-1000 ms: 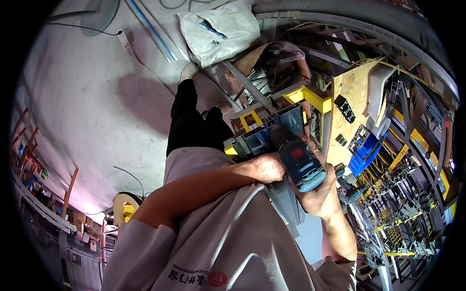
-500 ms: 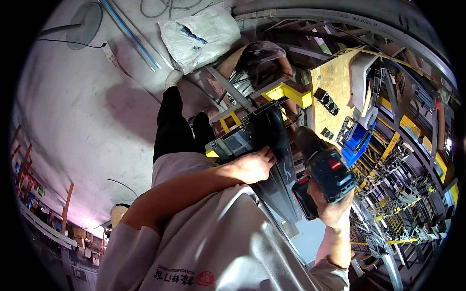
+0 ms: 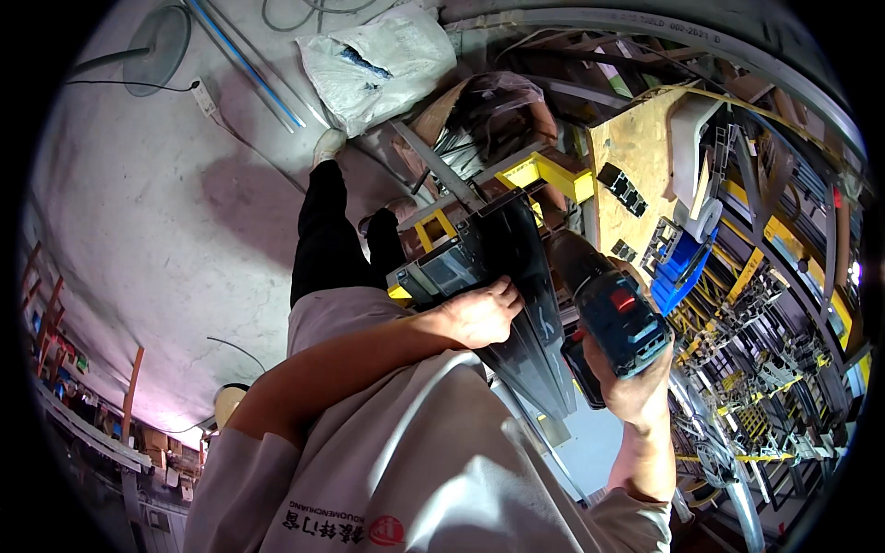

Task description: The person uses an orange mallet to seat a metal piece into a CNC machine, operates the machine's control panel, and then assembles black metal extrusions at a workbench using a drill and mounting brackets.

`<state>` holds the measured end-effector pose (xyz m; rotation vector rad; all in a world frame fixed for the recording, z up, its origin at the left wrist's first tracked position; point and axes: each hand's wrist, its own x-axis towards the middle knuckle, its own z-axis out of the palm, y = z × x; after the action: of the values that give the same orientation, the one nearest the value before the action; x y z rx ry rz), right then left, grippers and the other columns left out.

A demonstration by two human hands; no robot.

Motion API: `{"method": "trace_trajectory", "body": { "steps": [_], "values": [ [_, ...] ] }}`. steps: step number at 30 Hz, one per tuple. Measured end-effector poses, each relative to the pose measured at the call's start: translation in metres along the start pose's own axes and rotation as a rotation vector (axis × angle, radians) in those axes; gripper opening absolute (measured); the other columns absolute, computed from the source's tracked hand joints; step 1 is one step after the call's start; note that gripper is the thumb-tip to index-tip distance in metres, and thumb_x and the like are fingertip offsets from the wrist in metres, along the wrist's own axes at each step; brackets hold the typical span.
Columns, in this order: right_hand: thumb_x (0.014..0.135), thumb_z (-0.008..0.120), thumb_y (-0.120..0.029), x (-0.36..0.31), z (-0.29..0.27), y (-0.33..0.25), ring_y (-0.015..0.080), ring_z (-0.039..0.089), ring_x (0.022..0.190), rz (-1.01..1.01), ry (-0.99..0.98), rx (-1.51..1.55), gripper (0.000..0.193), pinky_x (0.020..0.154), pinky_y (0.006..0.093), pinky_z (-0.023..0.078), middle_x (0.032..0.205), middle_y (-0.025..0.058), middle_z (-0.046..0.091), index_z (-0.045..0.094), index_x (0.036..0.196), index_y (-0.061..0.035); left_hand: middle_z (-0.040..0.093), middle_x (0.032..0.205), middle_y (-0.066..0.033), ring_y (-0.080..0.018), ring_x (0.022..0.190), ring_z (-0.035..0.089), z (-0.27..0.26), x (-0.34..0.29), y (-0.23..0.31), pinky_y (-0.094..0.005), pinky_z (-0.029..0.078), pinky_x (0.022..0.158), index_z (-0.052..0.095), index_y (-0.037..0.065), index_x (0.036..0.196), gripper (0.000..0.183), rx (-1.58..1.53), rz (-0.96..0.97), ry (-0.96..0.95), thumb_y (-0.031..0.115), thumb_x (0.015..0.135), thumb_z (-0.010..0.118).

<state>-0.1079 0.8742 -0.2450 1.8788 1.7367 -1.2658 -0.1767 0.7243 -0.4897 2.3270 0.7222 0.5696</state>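
My left hand [image 3: 479, 315] is closed, its curled fingers resting on the edge of a long dark metal profile [image 3: 539, 355]. The profile slants across in front of my body. In my right hand [image 3: 631, 382] is a dark cordless drill [image 3: 622, 318] with a red patch on its back, and my fingers wrap its grip. Its chuck points up and left, beside the far part of the profile. The drill's body hides its tip, so I cannot tell if it touches the profile. Yellow brackets [image 3: 564, 180] lie around the profile's far end.
A plywood board [image 3: 636, 138] carries short black profile pieces [image 3: 622, 189]. Beside it sits a blue bin [image 3: 682, 267], with racks of metal profiles [image 3: 765, 369] further right. A white sack [image 3: 378, 69] and a sack of scrap strips [image 3: 475, 124] stand at the far side.
The drill in my right hand has shifted slightly left and away from me, its chuck nearer the profile. My left hand stays on the profile.
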Motion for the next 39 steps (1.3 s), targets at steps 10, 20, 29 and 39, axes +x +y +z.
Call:
{"method": "trace_trajectory", "body": {
  "steps": [10, 20, 29, 39],
  "values": [
    [0.074, 0.073, 0.010, 0.033, -0.002, -0.001, 0.0214, 0.067, 0.118, -0.064, -0.034, 0.025, 0.080, 0.104, 0.0333, 0.051, 0.131, 0.0182, 0.069, 0.048, 0.149, 0.0065, 0.068, 0.118, -0.0196, -0.0372, 0.116, 0.062, -0.010, 0.001, -0.003, -0.0563, 0.042, 0.113, 0.081, 0.004, 0.086, 0.027, -0.021, 0.025, -0.026, 0.025, 0.082, 0.064],
    [0.077, 0.071, 0.008, 0.046, 0.031, 0.014, 0.0223, 0.063, 0.121, -0.145, 0.038, 0.049, 0.072, 0.108, 0.0322, 0.046, 0.134, 0.0204, 0.065, 0.048, 0.146, 0.0111, 0.068, 0.111, -0.0187, -0.0360, 0.112, 0.062, -0.003, 0.002, -0.003, -0.0548, 0.043, 0.110, 0.081, 0.004, 0.083, 0.028, 0.019, 0.008, 0.052, 0.025, 0.081, 0.063],
    [0.079, 0.074, 0.006, 0.022, 0.020, 0.014, 0.0203, 0.065, 0.115, 0.089, 0.088, 0.189, 0.070, 0.104, 0.0311, 0.048, 0.127, 0.0175, 0.069, 0.051, 0.145, 0.0058, 0.068, 0.107, -0.0185, -0.0350, 0.108, 0.062, -0.010, 0.000, -0.002, -0.0527, 0.043, 0.108, 0.079, 0.004, 0.080, 0.027, 0.008, 0.036, -0.018, 0.025, 0.081, 0.062],
    [0.076, 0.086, -0.015, -0.140, -0.009, 0.037, 0.0249, 0.068, 0.085, -0.161, 0.508, 0.961, 0.074, 0.072, 0.0332, 0.055, 0.113, 0.0207, 0.069, 0.053, 0.138, 0.0074, 0.064, 0.100, -0.0153, -0.0303, 0.100, 0.059, 0.000, -0.002, -0.008, -0.0481, 0.047, 0.098, 0.074, 0.003, 0.081, 0.025, 0.121, 0.086, -0.017, 0.024, 0.079, 0.060]
  ]
}}
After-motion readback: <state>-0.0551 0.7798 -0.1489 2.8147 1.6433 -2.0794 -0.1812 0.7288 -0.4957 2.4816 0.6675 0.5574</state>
